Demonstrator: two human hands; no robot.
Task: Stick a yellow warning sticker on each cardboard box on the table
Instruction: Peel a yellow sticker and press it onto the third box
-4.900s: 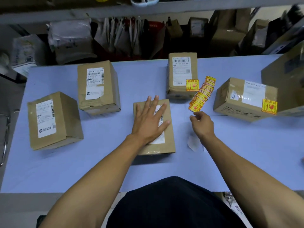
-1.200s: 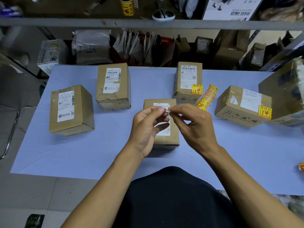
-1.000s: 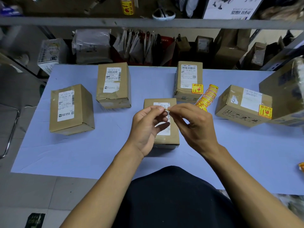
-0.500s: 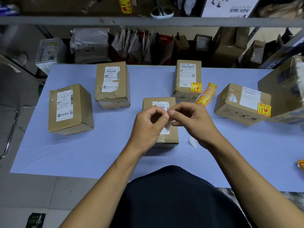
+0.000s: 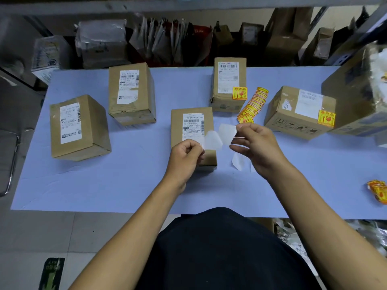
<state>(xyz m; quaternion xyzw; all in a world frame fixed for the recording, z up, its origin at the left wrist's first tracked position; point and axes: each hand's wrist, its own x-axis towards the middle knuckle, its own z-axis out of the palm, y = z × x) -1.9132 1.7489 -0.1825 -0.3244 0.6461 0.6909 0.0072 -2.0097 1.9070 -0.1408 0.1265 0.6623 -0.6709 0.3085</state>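
Left hand (image 5: 185,154) pinches a pale square sheet (image 5: 213,140) over the small brown cardboard box (image 5: 191,122) mid-table; right hand (image 5: 254,146) pinches another pale piece (image 5: 227,131); yellow warning sticker strip (image 5: 252,106) lies just behind.

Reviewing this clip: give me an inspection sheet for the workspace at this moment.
Surface: blue table, boxes spread across it.
Job's things: five small boxes; far box and right box carry yellow stickers; centre box, back-left box and left box do not. Sticker strip between far and right boxes.
Clutter: white backing scrap; crumpled stickers.
Grips: left hand and right hand each pinch a white piece.
Cables: nothing seen.
Surroundings: shelf of parcels behind.
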